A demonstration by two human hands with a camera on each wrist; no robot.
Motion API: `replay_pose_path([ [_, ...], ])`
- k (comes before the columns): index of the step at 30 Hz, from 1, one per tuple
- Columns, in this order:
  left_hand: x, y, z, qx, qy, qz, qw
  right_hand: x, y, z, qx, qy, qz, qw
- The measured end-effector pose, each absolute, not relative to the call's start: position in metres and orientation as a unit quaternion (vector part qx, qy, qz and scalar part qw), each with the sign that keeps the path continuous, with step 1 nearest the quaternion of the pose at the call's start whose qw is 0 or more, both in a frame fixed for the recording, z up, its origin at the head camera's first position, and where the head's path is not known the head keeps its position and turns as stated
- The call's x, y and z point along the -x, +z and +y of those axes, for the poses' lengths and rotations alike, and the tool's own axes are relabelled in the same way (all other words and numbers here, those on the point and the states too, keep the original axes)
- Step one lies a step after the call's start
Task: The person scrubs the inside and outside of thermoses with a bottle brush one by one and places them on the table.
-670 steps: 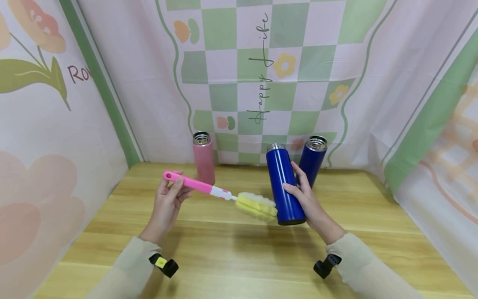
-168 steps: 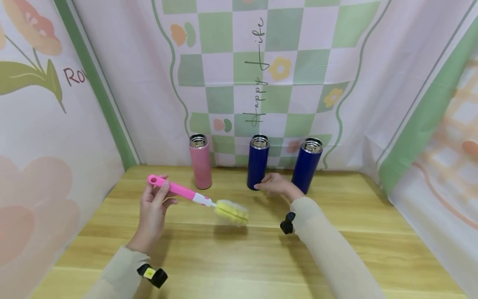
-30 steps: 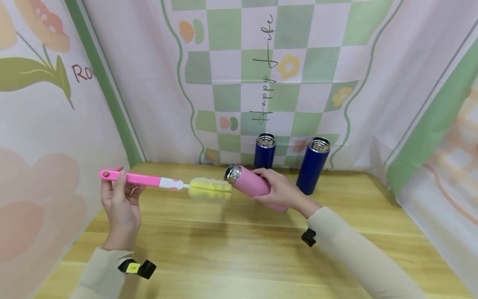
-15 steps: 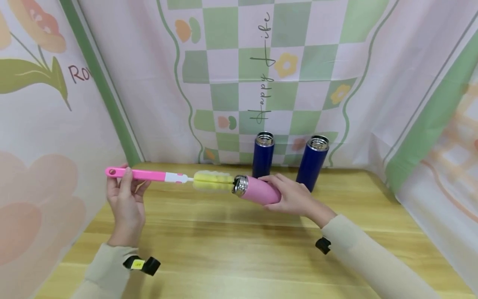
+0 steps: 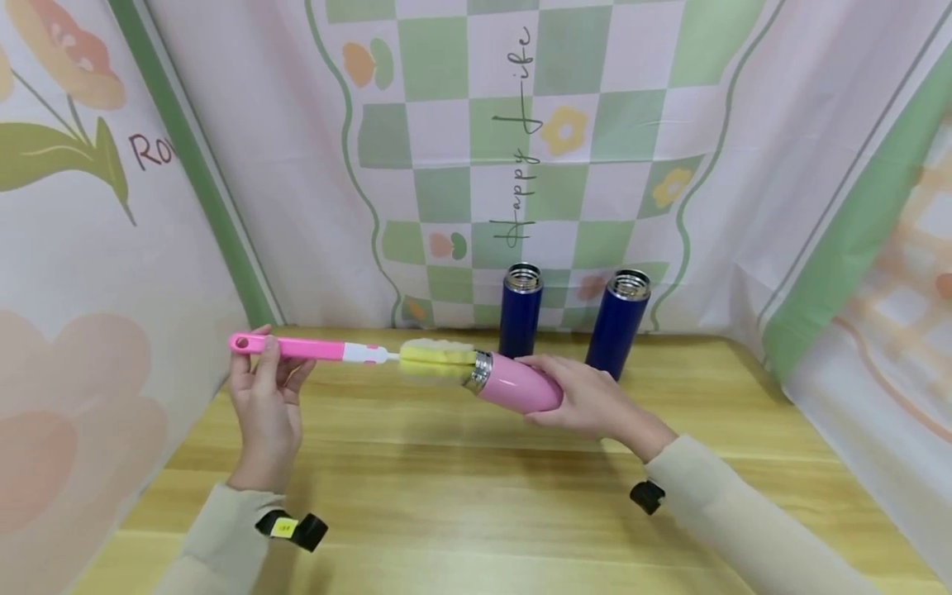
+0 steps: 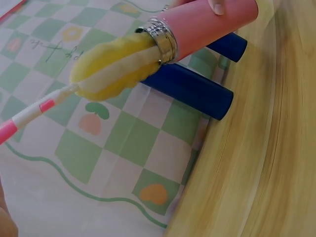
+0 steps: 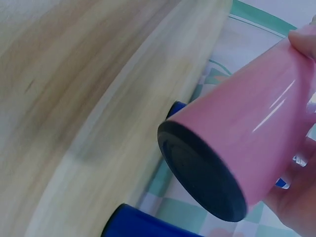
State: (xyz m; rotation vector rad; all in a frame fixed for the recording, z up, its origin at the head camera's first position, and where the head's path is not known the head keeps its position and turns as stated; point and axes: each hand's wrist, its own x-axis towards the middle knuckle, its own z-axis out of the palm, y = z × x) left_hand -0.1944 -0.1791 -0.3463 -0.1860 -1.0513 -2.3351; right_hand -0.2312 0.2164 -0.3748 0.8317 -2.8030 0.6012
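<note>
My left hand (image 5: 266, 413) pinches the pink handle of a bottle brush (image 5: 305, 348) between thumb and fingers. The yellow sponge head (image 6: 111, 66) points right, its tip inside the steel mouth of a pink thermos bottle (image 5: 521, 387); most of the sponge still shows outside. My right hand (image 5: 595, 401) grips the thermos around its body, holding it tilted above the table with the mouth toward the brush. In the right wrist view the dark base of the pink thermos (image 7: 202, 173) faces the camera, with right-hand fingers (image 7: 303, 44) on its side.
Two dark blue thermos bottles stand uncapped at the back of the wooden table (image 5: 446, 512): one blue thermos (image 5: 519, 322) behind the pink one, another blue thermos (image 5: 619, 326) farther right. A checkered curtain (image 5: 506, 132) hangs right behind them.
The pink thermos, earlier standing at the back left, is now in my right hand. Over the last second it swings level with the brush, which moves right until its sponge tip enters the mouth.
</note>
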Motion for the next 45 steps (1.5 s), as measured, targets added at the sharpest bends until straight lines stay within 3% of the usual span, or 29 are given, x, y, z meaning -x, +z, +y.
replay_pose_path([
  [11,0.196,-0.346,-0.18,0.053,-0.875,-0.414,0.247,0.229,-0.372,0.215,-0.294,0.216,-0.923,0.12],
  [45,0.204,-0.363,-0.161,0.05,-0.856,-0.463,0.223,0.23,-0.38,0.204,-0.317,0.212,-0.918,0.107],
])
